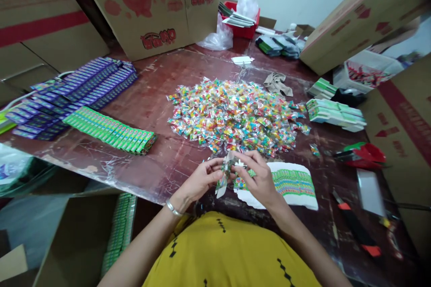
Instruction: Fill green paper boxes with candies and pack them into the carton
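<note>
Between my two hands, close to my body, is a small printed carton [222, 178] with white flaps sticking out at its top and bottom. My left hand [201, 180], with a bangle at the wrist, pinches it from the left. The fingers of my right hand [258, 178] are closed at its upper right side; their tips are partly hidden. Under my right hand lies a fanned row of flat green cartons [292, 184] with white edges. Just beyond my hands spreads a big heap of small clear-wrapped colourful candies [232, 114].
Green filled boxes [111, 129] and purple boxes [87, 83] line the left. Stacked green-white cartons [336, 114], red scissors [368, 156] and a utility knife [357, 224] lie right. Cardboard boxes [148, 4] stand behind. An open carton [81, 233] sits below the table's left edge.
</note>
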A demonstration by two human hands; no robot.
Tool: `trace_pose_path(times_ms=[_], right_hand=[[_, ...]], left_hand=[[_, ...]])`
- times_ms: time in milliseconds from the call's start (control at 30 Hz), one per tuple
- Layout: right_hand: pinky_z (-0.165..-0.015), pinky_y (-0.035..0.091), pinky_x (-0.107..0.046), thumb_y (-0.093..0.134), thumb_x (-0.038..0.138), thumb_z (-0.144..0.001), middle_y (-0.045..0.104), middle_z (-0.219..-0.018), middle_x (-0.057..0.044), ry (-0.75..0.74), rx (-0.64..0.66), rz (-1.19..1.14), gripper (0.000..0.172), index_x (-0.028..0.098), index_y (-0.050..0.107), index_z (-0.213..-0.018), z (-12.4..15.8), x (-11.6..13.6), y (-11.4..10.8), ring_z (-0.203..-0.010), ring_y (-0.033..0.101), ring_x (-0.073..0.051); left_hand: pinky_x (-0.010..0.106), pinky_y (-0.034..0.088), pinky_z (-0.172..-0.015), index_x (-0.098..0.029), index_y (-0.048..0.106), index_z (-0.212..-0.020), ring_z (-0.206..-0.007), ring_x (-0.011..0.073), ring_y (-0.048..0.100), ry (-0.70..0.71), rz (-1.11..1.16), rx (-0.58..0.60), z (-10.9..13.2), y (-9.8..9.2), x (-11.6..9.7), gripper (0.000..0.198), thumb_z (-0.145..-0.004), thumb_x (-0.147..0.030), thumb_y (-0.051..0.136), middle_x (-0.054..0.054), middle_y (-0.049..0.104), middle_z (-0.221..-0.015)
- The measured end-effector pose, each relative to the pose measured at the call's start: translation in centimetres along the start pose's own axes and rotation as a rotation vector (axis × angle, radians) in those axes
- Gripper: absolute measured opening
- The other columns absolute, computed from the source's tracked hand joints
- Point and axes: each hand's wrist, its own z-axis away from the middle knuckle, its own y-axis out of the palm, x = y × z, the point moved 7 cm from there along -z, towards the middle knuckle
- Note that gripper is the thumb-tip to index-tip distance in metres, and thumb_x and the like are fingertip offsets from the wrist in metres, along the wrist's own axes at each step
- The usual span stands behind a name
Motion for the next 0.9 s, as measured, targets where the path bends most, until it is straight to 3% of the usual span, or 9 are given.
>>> trace_pose_path(times_ms=[133, 300, 400, 467, 567, 667, 800, 900], right_hand=[[-0.069, 0.045, -0.026, 0.062, 0.034, -0.088, 0.056, -0.078, 0.001, 0.076, 0.266, -0.045, 0.042, 0.026, 0.055, -0.129, 0.7, 0.0, 1.5, -0.070, 0.054, -0.013], [-0.055, 0.038, -0.021, 0.069, 0.037, -0.082, 0.053, -0.065, 0.005, 0.272, 0.392, -0.282, 0.023, 0.020, 0.056, -0.088, 0.5, -0.9, 2.2, -0.056, 0.048, -0.008], [-0.053, 0.036, -0.021, 0.071, 0.038, -0.080, 0.053, -0.063, 0.004, 0.293, 0.279, -0.313, 0.025, 0.018, 0.056, -0.081, 0.1, -1.3, 1.6, -0.055, 0.046, -0.008], [-0.053, 0.037, -0.021, 0.071, 0.038, -0.080, 0.051, -0.062, 0.005, 0.274, 0.202, -0.320, 0.025, 0.019, 0.060, -0.091, 0.1, -1.4, 1.3, -0.054, 0.046, -0.008], [-0.058, 0.043, -0.022, 0.071, 0.036, -0.080, 0.056, -0.070, 0.003, 0.260, 0.077, -0.353, 0.037, 0.022, 0.059, -0.111, 0.3, -1.7, 1.2, -0.062, 0.052, -0.010], [-0.062, 0.048, -0.023, 0.071, 0.038, -0.079, 0.063, -0.086, -0.002, 0.320, 0.021, -0.403, 0.033, 0.021, 0.061, -0.105, 0.9, -2.7, 2.3, -0.071, 0.058, -0.013], [-0.059, 0.047, -0.023, 0.067, 0.038, -0.083, 0.062, -0.077, -0.001, 0.363, -0.104, -0.469, 0.028, 0.019, 0.063, -0.103, 1.5, -3.6, 3.9, -0.065, 0.056, -0.012], [-0.065, 0.049, -0.024, 0.067, 0.034, -0.083, 0.063, -0.087, -0.002, 0.310, -0.233, -0.432, 0.035, 0.023, 0.061, -0.117, 1.7, -3.5, 4.0, -0.071, 0.058, -0.012]], left_hand=[[0.031, 0.047, -0.087, -0.016, 0.065, -0.119, -0.100, 0.0228, 0.064, 0.030, -0.094, -0.021, 0.3, -0.6, -0.3, 0.048, -0.076, -0.035, 0.077, 0.012, 0.068, -0.113], [0.035, 0.042, -0.098, -0.017, 0.066, -0.120, -0.107, 0.0247, 0.060, 0.026, -0.353, 0.066, 1.2, 1.1, -1.2, 0.046, -0.077, -0.032, 0.075, 0.009, 0.068, -0.114], [0.030, 0.045, -0.086, -0.016, 0.069, -0.109, -0.089, 0.0200, 0.061, 0.067, -0.464, -0.021, 1.4, 0.9, -1.7, 0.032, -0.082, -0.034, 0.069, 0.005, 0.069, -0.096], [0.027, 0.046, -0.078, -0.015, 0.071, -0.101, -0.079, 0.0167, 0.059, 0.119, -0.481, -0.128, 1.4, 0.1, -2.0, 0.026, -0.086, -0.035, 0.064, 0.003, 0.067, -0.086], [0.028, 0.045, -0.083, -0.015, 0.071, -0.099, -0.087, 0.0181, 0.059, 0.225, -0.475, -0.260, 1.4, -0.9, -2.3, 0.023, -0.086, -0.033, 0.064, 0.004, 0.066, -0.091], [0.026, 0.047, -0.079, -0.014, 0.070, -0.092, -0.087, 0.0180, 0.059, 0.272, -0.448, -0.402, 1.6, -1.5, -1.9, 0.021, -0.081, -0.031, 0.070, 0.005, 0.067, -0.090], [0.021, 0.049, -0.068, -0.020, 0.059, -0.121, -0.074, 0.0126, 0.059, 0.399, -0.441, -0.610, 2.7, -1.5, -1.9, 0.047, -0.077, -0.028, 0.074, 0.000, 0.062, -0.084], [0.021, 0.051, -0.069, -0.025, 0.054, -0.130, -0.077, 0.0118, 0.061, 0.417, -0.526, -0.584, 2.9, -0.9, -2.1, 0.052, -0.081, -0.028, 0.070, 0.001, 0.063, -0.096]])
